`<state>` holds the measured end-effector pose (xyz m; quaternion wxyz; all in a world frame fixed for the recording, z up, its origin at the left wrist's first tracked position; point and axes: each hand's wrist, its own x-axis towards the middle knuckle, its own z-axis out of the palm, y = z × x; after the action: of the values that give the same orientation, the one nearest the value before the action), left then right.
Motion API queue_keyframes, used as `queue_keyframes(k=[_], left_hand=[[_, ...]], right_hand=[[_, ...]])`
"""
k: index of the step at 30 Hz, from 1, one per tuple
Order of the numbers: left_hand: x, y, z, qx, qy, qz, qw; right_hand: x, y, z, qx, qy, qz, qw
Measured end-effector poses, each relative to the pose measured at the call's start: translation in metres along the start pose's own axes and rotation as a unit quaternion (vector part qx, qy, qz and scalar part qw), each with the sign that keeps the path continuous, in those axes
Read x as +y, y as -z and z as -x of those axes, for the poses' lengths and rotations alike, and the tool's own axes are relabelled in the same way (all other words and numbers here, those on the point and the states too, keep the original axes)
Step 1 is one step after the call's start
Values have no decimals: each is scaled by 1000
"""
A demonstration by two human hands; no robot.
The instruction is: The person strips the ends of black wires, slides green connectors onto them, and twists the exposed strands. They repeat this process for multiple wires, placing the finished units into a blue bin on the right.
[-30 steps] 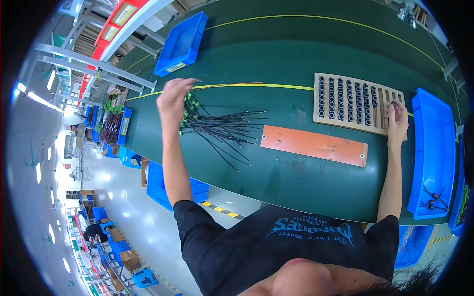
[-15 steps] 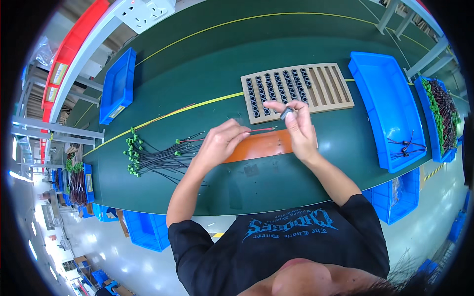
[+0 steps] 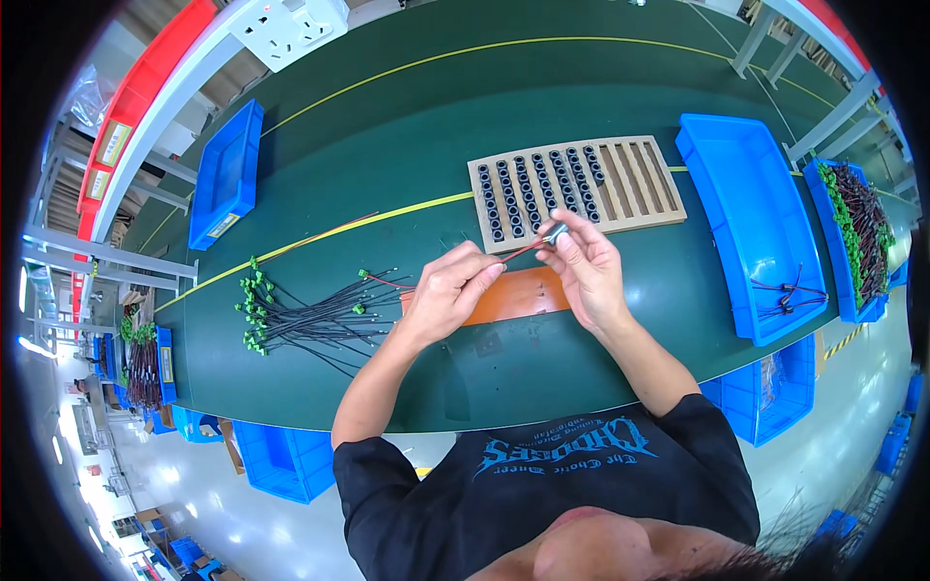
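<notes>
Between the thumb and fingers of my left hand point(image 3: 453, 290) a thin red wire point(image 3: 524, 251) is pinched. The wire's far end meets a small dark cylindrical part point(image 3: 555, 232), which my right hand point(image 3: 587, 271) grips in its fingertips. Whether the wire end goes into the part or only touches it, I cannot tell. Below both hands lies an orange mat point(image 3: 518, 296). Left of my left hand spreads a bunch of black wires point(image 3: 315, 315) with green connectors point(image 3: 254, 300). Beyond my hands, a wooden slotted tray point(image 3: 635, 179) holds rows of similar black cylinders point(image 3: 520, 194).
A blue bin point(image 3: 751, 213) at the right holds a few wired parts point(image 3: 790, 297). Next to it, another bin is full of wires with green connectors point(image 3: 857, 242). An upright blue bin point(image 3: 226, 179) stands at the far left, near a metal frame point(image 3: 116, 261).
My hands have come together, bringing the red wire's end to the cylindrical part. My right hand has turned and lowered slightly; the left has moved a little right.
</notes>
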<state>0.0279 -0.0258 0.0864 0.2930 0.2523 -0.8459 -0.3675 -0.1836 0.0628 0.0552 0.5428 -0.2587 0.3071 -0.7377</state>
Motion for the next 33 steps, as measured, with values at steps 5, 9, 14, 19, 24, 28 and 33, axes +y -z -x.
queue_keyframes(k=[5, 9, 14, 19, 24, 28, 33], left_hand=[[1, -1, 0, -2, 5, 7, 1000], [2, -1, 0, -9, 12, -1, 1000], [1, 1, 1, -22, 14, -14, 1000], [6, 2, 0, -24, 4, -19, 1000], [14, -9, -6, -2, -23, -1, 1000], [13, -6, -10, -40, 1, -17, 999], [-9, 50, 4, -114, 92, -15, 989]], right_hand=[[2, 2, 1, -14, -29, -48, 998], [2, 2, 2, -14, -39, -62, 997], [4, 4, 3, -26, 0, -2, 1000], [6, 3, 3, -49, 62, 170, 982], [17, -5, 12, -99, -68, 39, 992], [25, 3, 9, -110, 3, 30, 993], [-8, 29, -12, -22, 76, -12, 997]])
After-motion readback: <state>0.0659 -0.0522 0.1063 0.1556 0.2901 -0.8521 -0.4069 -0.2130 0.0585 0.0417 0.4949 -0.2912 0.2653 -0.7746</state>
